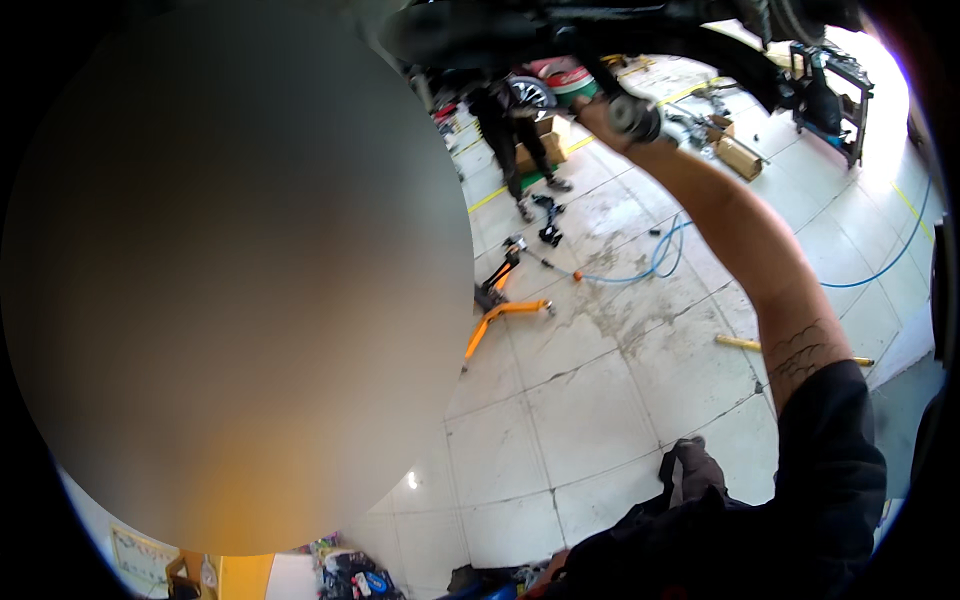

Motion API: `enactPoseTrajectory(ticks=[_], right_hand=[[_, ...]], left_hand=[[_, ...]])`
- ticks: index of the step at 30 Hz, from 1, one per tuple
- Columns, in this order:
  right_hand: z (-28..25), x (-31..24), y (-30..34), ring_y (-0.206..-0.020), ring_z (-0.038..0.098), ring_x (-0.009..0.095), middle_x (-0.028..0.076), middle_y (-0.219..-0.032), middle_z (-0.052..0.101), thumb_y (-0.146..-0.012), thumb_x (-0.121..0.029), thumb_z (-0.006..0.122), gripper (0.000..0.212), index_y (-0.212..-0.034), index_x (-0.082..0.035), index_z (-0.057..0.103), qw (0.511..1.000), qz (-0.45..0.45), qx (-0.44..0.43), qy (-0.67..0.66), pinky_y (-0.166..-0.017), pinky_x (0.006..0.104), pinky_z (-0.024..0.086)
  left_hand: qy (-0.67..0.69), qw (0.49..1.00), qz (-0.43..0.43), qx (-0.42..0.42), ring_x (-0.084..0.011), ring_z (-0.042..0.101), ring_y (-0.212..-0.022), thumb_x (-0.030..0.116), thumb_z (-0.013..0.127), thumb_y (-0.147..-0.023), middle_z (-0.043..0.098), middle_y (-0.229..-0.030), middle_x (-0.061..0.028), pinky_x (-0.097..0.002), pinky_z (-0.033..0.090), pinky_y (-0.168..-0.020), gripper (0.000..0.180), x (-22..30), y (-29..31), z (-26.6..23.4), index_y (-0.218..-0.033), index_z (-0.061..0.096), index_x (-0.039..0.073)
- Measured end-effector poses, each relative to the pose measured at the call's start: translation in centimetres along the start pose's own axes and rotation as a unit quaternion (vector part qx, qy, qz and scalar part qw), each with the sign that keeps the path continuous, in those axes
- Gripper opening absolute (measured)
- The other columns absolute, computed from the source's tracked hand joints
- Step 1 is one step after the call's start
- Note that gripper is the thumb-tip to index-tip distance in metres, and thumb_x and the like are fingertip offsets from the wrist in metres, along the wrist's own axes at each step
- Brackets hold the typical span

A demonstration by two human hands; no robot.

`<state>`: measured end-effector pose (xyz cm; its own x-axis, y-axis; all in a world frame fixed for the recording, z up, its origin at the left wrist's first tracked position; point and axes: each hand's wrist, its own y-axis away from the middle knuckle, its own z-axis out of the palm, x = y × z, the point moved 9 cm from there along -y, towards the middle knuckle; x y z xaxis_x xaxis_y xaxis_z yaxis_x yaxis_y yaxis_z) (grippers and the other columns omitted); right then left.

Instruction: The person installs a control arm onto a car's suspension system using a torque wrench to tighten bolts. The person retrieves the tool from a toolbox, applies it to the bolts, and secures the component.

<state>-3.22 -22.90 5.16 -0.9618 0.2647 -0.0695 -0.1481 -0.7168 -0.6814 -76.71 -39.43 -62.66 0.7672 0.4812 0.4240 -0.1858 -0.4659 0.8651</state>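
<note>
My right arm stretches up from the lower right, bare below a dark short sleeve. My right hand is at the top, beside a round metal bushing end on a dark underbody part. The bushing partly covers the hand and wrist, and the fingers are too small and hidden to read. Overhead, a long black vehicle arm runs across the top. A large blurred grey-brown patch hides the left half of the view. My left hand does not show.
A person in dark trousers stands beyond, near a cardboard box. An orange-legged stand and a blue hose lie across the tiled floor. Metal parts and a yellow bar lie further right.
</note>
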Motion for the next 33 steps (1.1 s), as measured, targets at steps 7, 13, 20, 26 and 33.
enactPoseTrajectory(ticks=[7, 13, 20, 26, 33], right_hand=[[-2.1, -4.2, 0.7, -0.097, 0.071, 0.031, 0.011, -0.108, 0.072, -0.102, -0.034, 0.045, 0.034, -0.129, -0.016, 0.055, 0.225, -0.081, -0.14, -0.961, -0.079, 0.0453, 0.057], [-1.9, -7.0, -0.8, -0.092, 0.073, 0.029, 0.01, -0.101, 0.074, -0.097, -0.024, 0.052, 0.022, -0.116, -0.019, 0.061, 0.281, 0.011, -0.112, -0.953, -0.074, 0.0462, 0.057], [-0.3, -2.2, -1.4, -0.1, 0.068, 0.037, 0.019, -0.105, 0.071, -0.097, -0.032, 0.049, 0.028, -0.103, -0.007, 0.062, 0.248, -0.104, -0.115, -0.956, -0.087, 0.0479, 0.053], [0.5, -3.5, -0.6, -0.107, 0.066, 0.04, 0.021, -0.113, 0.069, -0.098, -0.033, 0.045, 0.034, -0.11, -0.009, 0.066, 0.29, -0.134, -0.159, -0.934, -0.091, 0.0507, 0.052], [0.6, -3.0, -1.1, -0.114, 0.064, 0.04, 0.022, -0.123, 0.066, -0.099, -0.036, 0.04, 0.041, -0.116, -0.012, 0.069, 0.306, -0.136, -0.223, -0.915, -0.096, 0.0552, 0.05]], left_hand=[[0.216, 0.962, 0.159, 0.045, -0.0155, 0.069, -0.081, 0.032, 0.052, -0.102, 0.072, -0.096, -0.0075, -0.0298, 0.054, -0.067, 0.03, 1.6, 3.6, -2.1, -0.118, 0.064, 0.009], [0.263, 0.953, 0.145, 0.025, -0.0212, 0.069, -0.087, 0.032, 0.052, -0.101, 0.07, -0.102, -0.0097, -0.0363, 0.055, -0.074, 0.033, -12.0, 6.0, -0.2, -0.12, 0.061, 0.007], [0.182, 0.977, -0.112, 0.002, -0.0283, 0.067, -0.101, 0.033, 0.049, -0.1, 0.066, -0.115, -0.013, -0.0432, 0.055, -0.084, 0.038, -36.9, 16.5, 8.0, -0.128, 0.057, 0.009], [0.279, 0.906, -0.319, -0.002, -0.0287, 0.067, -0.102, 0.032, 0.05, -0.099, 0.068, -0.112, -0.0131, -0.0461, 0.055, -0.082, 0.036, -40.7, 18.1, 13.4, -0.128, 0.057, 0.013], [0.331, 0.942, -0.05, 0.042, -0.0235, 0.069, -0.078, 0.03, 0.052, -0.099, 0.071, -0.092, -0.0125, -0.0397, 0.054, -0.063, 0.031, -25.3, 3.3, 12.3, -0.112, 0.064, 0.004]])
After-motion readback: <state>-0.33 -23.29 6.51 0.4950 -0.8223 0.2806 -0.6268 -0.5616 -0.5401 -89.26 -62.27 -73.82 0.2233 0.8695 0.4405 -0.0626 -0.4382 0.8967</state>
